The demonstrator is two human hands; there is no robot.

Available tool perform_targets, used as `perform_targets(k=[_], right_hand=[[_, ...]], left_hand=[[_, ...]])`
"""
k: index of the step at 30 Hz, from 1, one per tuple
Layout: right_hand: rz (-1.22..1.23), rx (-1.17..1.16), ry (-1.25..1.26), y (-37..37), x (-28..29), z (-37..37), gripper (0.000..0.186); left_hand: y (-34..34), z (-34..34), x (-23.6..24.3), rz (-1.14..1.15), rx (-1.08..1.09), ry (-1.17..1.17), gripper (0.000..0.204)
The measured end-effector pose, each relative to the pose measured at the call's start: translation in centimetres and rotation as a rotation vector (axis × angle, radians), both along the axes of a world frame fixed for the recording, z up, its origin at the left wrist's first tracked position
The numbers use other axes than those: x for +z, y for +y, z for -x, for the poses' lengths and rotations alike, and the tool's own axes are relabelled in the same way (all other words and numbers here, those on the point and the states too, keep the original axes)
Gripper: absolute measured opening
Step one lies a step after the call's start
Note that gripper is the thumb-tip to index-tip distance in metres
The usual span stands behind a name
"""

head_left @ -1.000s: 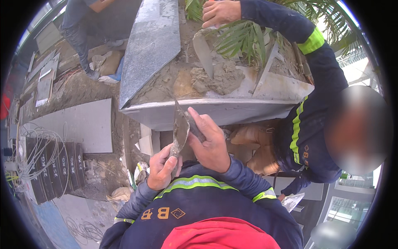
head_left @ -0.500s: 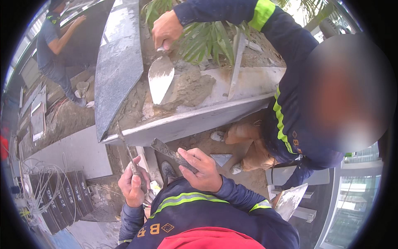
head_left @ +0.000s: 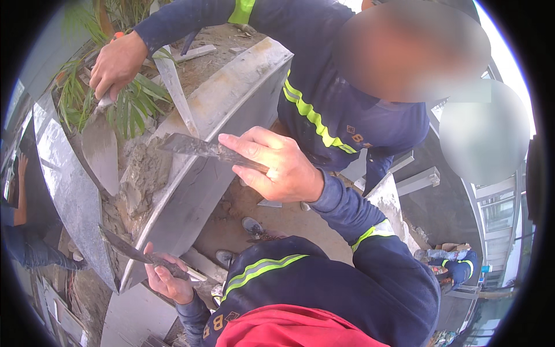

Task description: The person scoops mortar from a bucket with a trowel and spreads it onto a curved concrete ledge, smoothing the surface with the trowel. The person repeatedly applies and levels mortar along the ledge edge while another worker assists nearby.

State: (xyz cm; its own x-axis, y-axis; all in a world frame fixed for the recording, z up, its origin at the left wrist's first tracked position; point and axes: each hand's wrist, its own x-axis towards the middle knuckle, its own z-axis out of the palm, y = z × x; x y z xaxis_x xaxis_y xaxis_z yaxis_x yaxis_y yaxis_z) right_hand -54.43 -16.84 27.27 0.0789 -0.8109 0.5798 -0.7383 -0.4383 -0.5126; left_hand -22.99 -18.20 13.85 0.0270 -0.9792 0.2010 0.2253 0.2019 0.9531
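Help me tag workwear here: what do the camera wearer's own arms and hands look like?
The left hand and right hand are ungloved. The left sleeve and right sleeve are long, in dark blue cloth, greyer toward the wrists. A yellow-green band with a silvery strip crosses the right sleeve.

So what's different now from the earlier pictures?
The two hands were close together at first; now they're apart, with the right hand farther forward and to the right of the left hand. The camera's view has turned right too. Nothing was let go: the right still holds its flat tool, the left its bladed tool, and the co-worker's hand its trowel.
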Motion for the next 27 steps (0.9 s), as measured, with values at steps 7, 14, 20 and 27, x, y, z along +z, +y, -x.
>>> perform_targets(k=[7,14,20,27], right_hand=[[-0.188,-0.238,-0.428,7.2,-7.5,-1.1,0.037],[-0.04,-0.55,-1.549,17.3,-9.0,-0.8,0.027],[1.118,-1.038,-1.047,36.7,3.2,5.9,0.033],[0.403,-0.894,-1.259,23.9,-4.4,4.0,0.04]], left_hand=[[0.1,2.0,-1.6,-0.033,-0.18,-0.011,0.069],[0.1,8.3,0.2,0.032,-0.582,0.026,0.068],[-2.0,13.4,2.0,0.189,-0.683,-0.142,0.074],[-3.2,18.2,3.7,0.141,-0.651,-0.429,0.05]])
